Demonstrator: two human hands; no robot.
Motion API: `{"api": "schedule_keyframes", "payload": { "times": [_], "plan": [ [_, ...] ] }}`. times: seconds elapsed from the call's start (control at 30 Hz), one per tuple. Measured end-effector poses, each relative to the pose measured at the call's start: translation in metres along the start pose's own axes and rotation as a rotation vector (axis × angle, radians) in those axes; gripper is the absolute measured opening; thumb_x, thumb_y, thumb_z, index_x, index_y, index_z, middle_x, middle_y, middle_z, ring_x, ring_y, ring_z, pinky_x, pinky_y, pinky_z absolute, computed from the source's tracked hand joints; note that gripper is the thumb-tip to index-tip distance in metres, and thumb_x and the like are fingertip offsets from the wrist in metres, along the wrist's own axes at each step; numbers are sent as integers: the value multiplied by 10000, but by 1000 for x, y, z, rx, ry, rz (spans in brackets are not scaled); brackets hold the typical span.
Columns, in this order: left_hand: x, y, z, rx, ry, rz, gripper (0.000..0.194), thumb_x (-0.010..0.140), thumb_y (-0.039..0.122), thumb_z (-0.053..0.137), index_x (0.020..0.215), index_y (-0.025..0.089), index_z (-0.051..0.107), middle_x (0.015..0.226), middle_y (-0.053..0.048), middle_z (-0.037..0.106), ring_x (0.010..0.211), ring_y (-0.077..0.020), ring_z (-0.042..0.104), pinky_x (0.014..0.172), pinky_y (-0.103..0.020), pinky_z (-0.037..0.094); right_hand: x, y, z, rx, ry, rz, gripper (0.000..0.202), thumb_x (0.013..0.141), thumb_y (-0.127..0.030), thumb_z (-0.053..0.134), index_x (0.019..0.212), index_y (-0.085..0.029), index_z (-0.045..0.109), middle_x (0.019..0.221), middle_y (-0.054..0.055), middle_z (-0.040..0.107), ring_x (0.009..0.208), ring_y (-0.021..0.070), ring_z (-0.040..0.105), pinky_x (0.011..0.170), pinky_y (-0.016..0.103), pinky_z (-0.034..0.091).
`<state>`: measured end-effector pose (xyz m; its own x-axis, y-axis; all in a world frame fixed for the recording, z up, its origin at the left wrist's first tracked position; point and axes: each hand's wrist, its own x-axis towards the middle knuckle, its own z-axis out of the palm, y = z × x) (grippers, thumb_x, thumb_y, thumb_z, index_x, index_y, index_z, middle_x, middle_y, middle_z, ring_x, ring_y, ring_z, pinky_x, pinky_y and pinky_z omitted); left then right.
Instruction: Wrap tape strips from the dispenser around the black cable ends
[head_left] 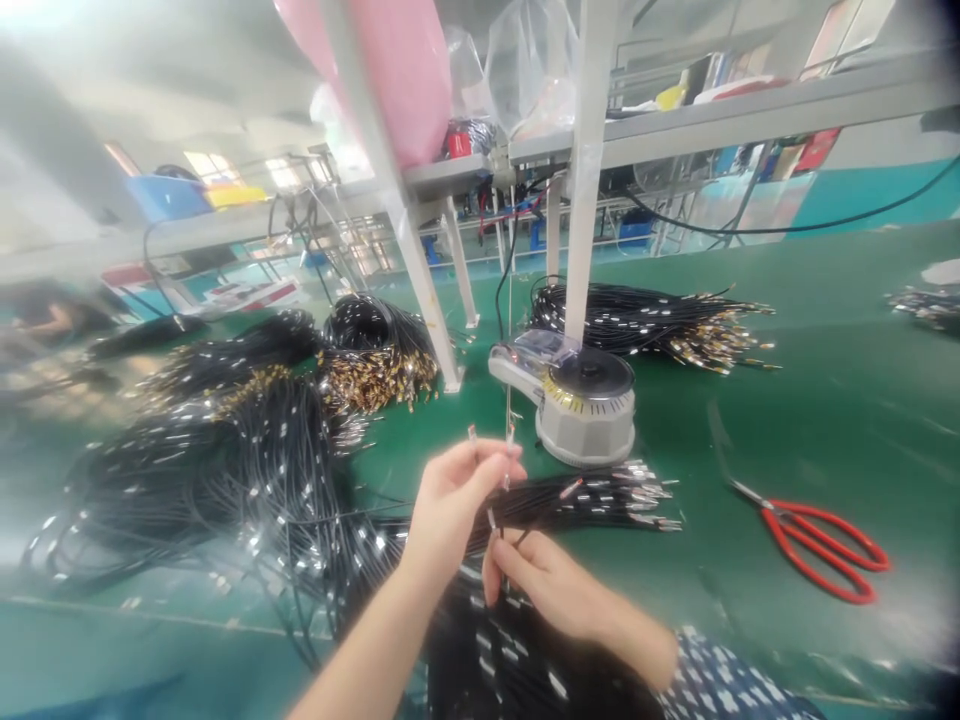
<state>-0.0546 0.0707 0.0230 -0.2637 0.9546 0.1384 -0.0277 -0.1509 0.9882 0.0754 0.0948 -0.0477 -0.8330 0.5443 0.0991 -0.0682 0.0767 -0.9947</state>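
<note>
My left hand [455, 495] is closed, thumb against fingers, on thin cable ends with small white and red tips. Just below and to the right, my right hand [536, 575] pinches a black cable near its metal end. Beside both hands a bundle of black cables [577, 503] lies with its silvery ends toward the right. Behind them stands a round white device [586, 425] with a black disc on top and an arm reaching left. More black cables [517, 655] hang below my right hand, at the near edge.
Red-handled scissors [825, 545] lie on the green table [697, 480] at the right. Large cable heaps [285, 460] cover the left side. Another cable bundle [637, 320] lies behind the device, near white shelf posts [589, 180]. A person's arm [52, 320] is blurred at far left.
</note>
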Motion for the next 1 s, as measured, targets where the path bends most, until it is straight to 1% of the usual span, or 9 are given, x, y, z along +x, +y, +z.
{"api": "schedule_keyframes", "payload": {
  "times": [0.1,0.23,0.3,0.43,0.53,0.7,0.8,0.87,1.0],
  "plan": [
    [1,-8,3,-26,-38,-44,178,778,283,731,666,153,686,712,-48,698,682,-152,614,664,-250,495,-1,1,-2,-4,-4,0,601,965,-601,344,664,-161,620,696,14,576,696,142,513,768,285,416],
    [-16,-29,-6,23,-132,-229,245,809,385,694,739,152,676,653,-34,671,407,-113,528,383,-231,399,-2,8,-7,0,-9,5,608,973,-602,310,718,-156,635,706,12,562,642,126,457,665,257,403],
    [-20,-32,-13,59,-140,-226,250,809,394,694,748,152,679,660,-39,675,449,-128,567,441,-248,451,-3,8,-8,6,-32,3,616,979,-596,293,720,-154,635,714,10,561,624,118,439,637,248,397],
    [-12,-18,-16,91,-179,-130,292,756,334,766,997,173,729,933,-92,731,847,-209,668,733,-285,522,-4,-5,-8,-13,-103,1,605,984,-574,311,699,-157,645,735,17,603,660,123,483,690,249,426],
    [1,-6,-7,-16,-344,-115,312,814,379,708,1047,174,730,917,-99,737,894,-226,664,814,-319,505,-5,-15,-8,-99,-143,28,588,989,-552,320,733,-160,676,763,29,647,679,131,522,733,256,448],
    [1,-10,3,-69,-425,-233,339,920,423,550,911,159,761,816,-99,732,782,-205,656,756,-313,502,-13,-15,-12,-165,-160,119,574,1006,-516,266,1026,-155,712,977,74,705,639,126,543,688,266,499],
    [-6,-12,1,2,-419,-236,359,923,438,537,957,163,766,872,-108,729,821,-208,647,773,-302,499,-20,-13,-15,-224,-126,171,571,1014,-495,247,1135,-151,686,830,66,697,705,158,608,808,313,516],
    [-10,-9,1,54,-456,-243,366,916,455,540,970,174,768,812,-85,693,763,-189,623,704,-274,498,-22,-15,-17,-266,-137,174,574,1010,-500,254,1130,-149,692,721,56,671,782,191,654,860,331,513],
    [-16,3,2,128,-583,-287,321,922,429,525,1010,200,731,769,-38,584,588,-138,530,491,-226,432,-23,-24,-21,-316,-192,114,573,1006,-498,267,1002,-134,710,759,82,706,882,223,675,898,335,508]
  ]
}}
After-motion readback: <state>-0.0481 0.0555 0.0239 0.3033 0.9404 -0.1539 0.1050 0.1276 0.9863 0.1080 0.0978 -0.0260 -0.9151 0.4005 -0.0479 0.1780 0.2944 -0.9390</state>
